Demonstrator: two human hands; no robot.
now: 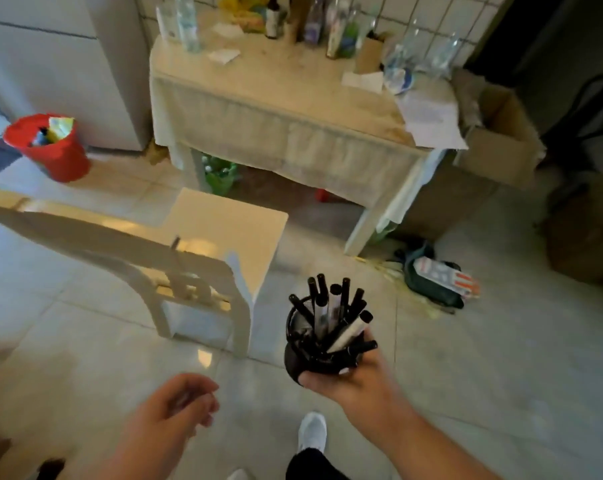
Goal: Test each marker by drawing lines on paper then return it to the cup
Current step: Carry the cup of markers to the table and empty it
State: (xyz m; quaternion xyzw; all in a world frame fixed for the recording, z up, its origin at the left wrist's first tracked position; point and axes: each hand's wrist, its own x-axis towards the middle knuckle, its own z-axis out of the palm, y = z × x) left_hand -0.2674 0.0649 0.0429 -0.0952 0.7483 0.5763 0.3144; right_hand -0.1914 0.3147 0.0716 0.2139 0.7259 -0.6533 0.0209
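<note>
Pale glossy floor tiles [466,393] fill the view, and above them a black mesh cup [314,355] is carried in the air, clasped from below by the right hand [348,379], fingers wrapped around its base. It is crammed with black-capped markers [331,306], some white-barrelled, fanned out at loose angles; one slants low over the rim near the thumb. Judged by its look, the load is light but top-heavy and rattly, so the cup is best kept gripped low and upright, and each marker is best pinched by its cap end. The left hand [179,403] hangs loosely curled with nothing held. Just beyond, a cream wooden chair [224,230] is seen, then a cloth-draped table [286,98] cluttered with bottles and papers, and a red bucket [54,150] far left. No drawing paper can be picked out with certainty.
</note>
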